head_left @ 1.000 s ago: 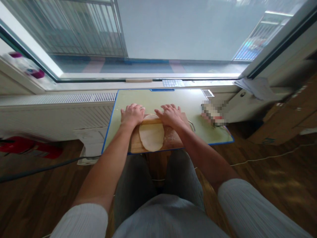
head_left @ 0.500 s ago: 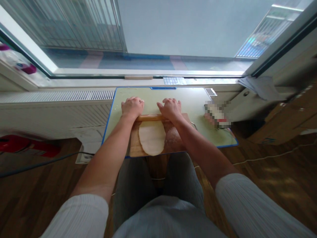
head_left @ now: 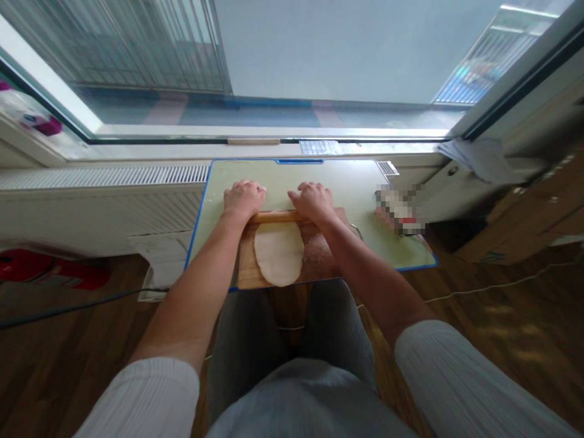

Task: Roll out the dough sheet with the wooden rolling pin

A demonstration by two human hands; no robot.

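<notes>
A wooden rolling pin (head_left: 276, 216) lies crosswise near the far edge of a small wooden board (head_left: 318, 246). My left hand (head_left: 245, 198) is closed over its left end, and my right hand (head_left: 313, 199) rests curled over the right end, thumb pointing inward. From under the pin toward my lap spreads a flat, pale, roughly oval sheet of dough (head_left: 279, 255). Its far end lies at the pin and is partly hidden. White flour dusts the wood to the right of the dough.
Beneath the wooden board is a larger pale green board (head_left: 351, 182) with a blue rim. A blurred-out object (head_left: 399, 213) sits on its right side. Beyond are a windowsill and a radiator (head_left: 159, 176). A red cylinder (head_left: 55, 269) lies low at left; a cardboard box (head_left: 511, 237) stands at right.
Almost nothing differs. Both hands stay on the rolling pin at the far end of the dough, and the view has shifted very slightly.
</notes>
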